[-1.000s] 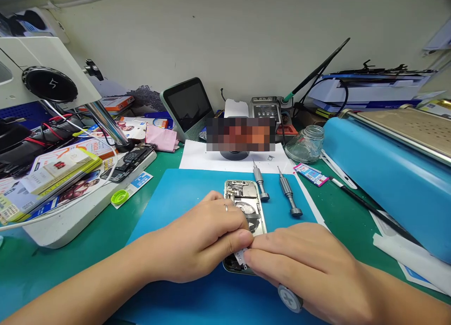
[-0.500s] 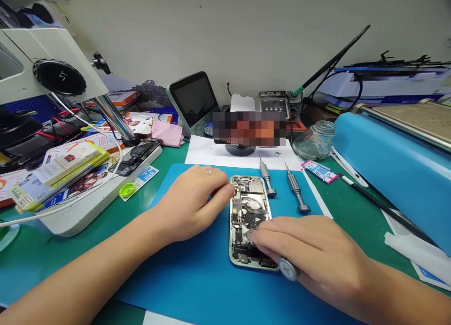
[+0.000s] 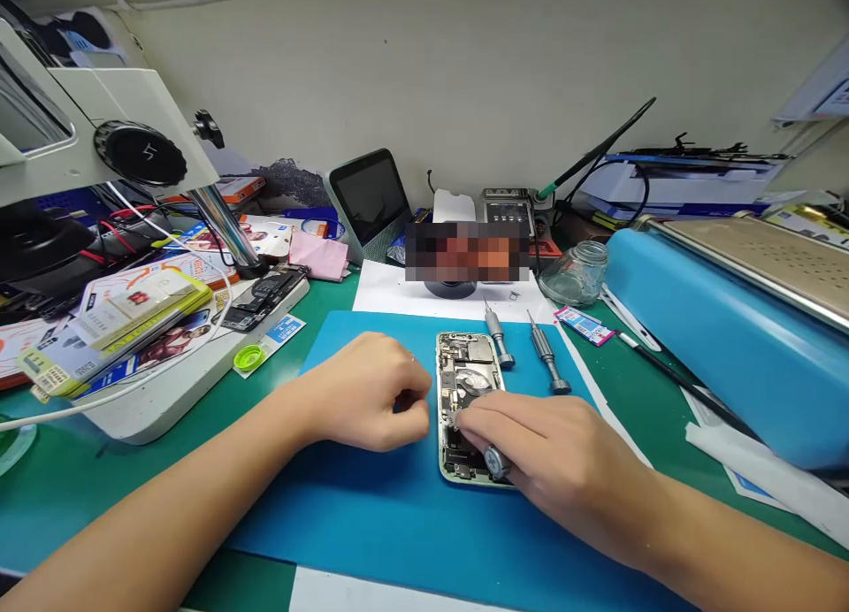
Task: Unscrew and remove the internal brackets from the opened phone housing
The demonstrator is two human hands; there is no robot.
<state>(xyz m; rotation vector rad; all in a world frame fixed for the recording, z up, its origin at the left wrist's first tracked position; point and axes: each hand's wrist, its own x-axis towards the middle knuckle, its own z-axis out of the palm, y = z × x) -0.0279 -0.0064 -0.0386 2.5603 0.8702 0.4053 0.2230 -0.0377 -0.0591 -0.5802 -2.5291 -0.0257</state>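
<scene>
An opened phone [image 3: 474, 357], its inner parts showing in a pale frame, lies on a blue mat [image 3: 371, 524]. My right hand [image 3: 544, 444] is closed over the phone's lower half, gripping a grey screwdriver [image 3: 496, 462]. Its round cap, marked with a cross, sticks out under the fingers; the tip is hidden, and so is whatever the fingertips touch. Just left of the phone's edge rests my left hand [image 3: 371, 391], fingers curled in and nothing seen in them. Beyond the phone lie two more grey screwdrivers, one nearer [image 3: 499, 333] and one further right [image 3: 549, 355].
A microscope stand [image 3: 218, 227] rises at left beside stacked boxes [image 3: 142, 307] and a phone board part [image 3: 265, 295]. At the back are a tilted screen [image 3: 371, 196], a soldering station [image 3: 509, 214] and a glass jar [image 3: 576, 274]. A blue machine [image 3: 722, 347] fills the right.
My left hand has drawn down and back from the phone's upper left edge. The right hand, with the screwdriver, has moved a little left and up over the phone. The view has shifted slightly.
</scene>
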